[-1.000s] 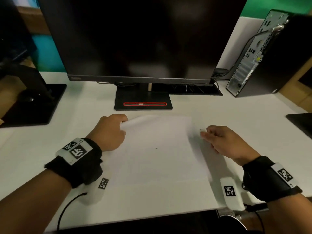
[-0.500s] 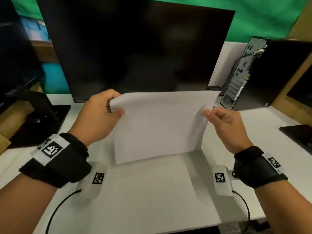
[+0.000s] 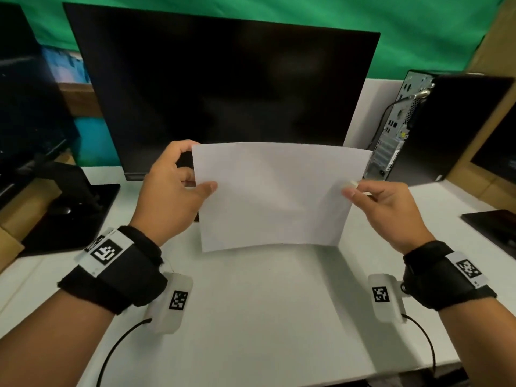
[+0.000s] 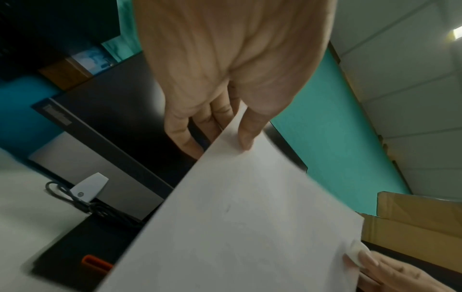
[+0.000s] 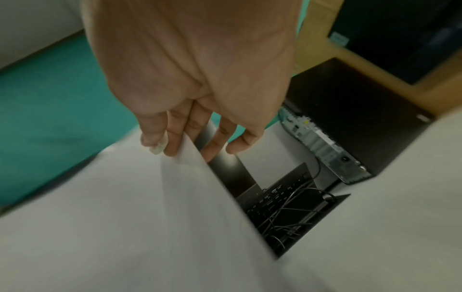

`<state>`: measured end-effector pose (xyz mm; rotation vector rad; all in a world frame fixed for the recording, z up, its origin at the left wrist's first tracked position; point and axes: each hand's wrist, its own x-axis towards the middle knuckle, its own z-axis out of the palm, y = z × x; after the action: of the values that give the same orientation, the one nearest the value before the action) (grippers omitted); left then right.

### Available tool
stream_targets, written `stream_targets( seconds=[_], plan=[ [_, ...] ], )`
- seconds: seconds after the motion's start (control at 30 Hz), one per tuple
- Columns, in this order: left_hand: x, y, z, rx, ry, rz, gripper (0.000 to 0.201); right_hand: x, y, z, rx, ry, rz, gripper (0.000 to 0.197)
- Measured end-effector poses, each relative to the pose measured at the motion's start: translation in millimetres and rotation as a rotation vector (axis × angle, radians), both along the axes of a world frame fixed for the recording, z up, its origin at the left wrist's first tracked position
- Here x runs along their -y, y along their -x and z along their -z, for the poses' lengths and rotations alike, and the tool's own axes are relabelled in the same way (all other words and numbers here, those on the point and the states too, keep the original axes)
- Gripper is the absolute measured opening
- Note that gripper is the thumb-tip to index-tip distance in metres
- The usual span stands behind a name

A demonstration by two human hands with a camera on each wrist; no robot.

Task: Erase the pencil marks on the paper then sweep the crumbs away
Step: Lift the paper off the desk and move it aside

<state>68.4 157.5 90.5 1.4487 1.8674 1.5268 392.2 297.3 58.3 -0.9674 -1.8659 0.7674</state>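
A white sheet of paper (image 3: 273,194) stands upright in the air above the white desk (image 3: 265,317), in front of the monitor. My left hand (image 3: 178,188) pinches its left edge, thumb on the near face, fingers behind. My right hand (image 3: 374,202) pinches the right edge, with a small white eraser (image 3: 352,184) caught between thumb and fingers against the paper. In the left wrist view the paper (image 4: 237,227) shows a faint pencil mark (image 4: 227,207), and the eraser (image 4: 358,253) sits at its far edge. In the right wrist view the eraser (image 5: 160,146) peeks out under the thumb. A few tiny specks lie on the desk below the sheet.
A large black monitor (image 3: 223,93) stands close behind the paper, its base on the desk. A desktop computer tower (image 3: 435,127) with cables is at the back right. Another monitor stand (image 3: 67,208) sits at the left. A dark flat object (image 3: 494,227) lies at the right edge.
Both hands lifted the paper off the desk and raised it upright in front of the monitor; it now hangs a little higher and squarer than half a second ago.
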Motion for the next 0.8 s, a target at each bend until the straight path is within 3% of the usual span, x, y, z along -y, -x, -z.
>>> stream_targets(
  seconds=[0.2, 0.3, 0.47, 0.63, 0.8],
  plan=[
    [-4.3, -3.2, 2.0, 0.038, 0.008, 0.004, 0.057, -6.8, -10.9, -3.1, -0.103, -0.002, 0.002, 0.027],
    [-6.0, -3.1, 4.3, 0.053, 0.001, 0.0, 0.055, -5.8, -13.7, -6.5, -0.024, -0.009, -0.018, 0.032],
    [-6.9, -6.7, 4.6, 0.049, 0.006, 0.022, 0.048, -4.9, -17.1, -11.5, -0.07, 0.013, -0.013, 0.026],
    [-5.0, -2.9, 4.7, 0.088, 0.028, 0.006, 0.06, -0.4, -13.2, -18.1, -0.034, 0.024, 0.015, 0.028],
    [-0.4, 12.4, 9.3, 0.238, 0.062, -0.006, 0.038, 3.3, 12.8, -34.3, 0.051, 0.034, 0.055, 0.029]
  ],
)
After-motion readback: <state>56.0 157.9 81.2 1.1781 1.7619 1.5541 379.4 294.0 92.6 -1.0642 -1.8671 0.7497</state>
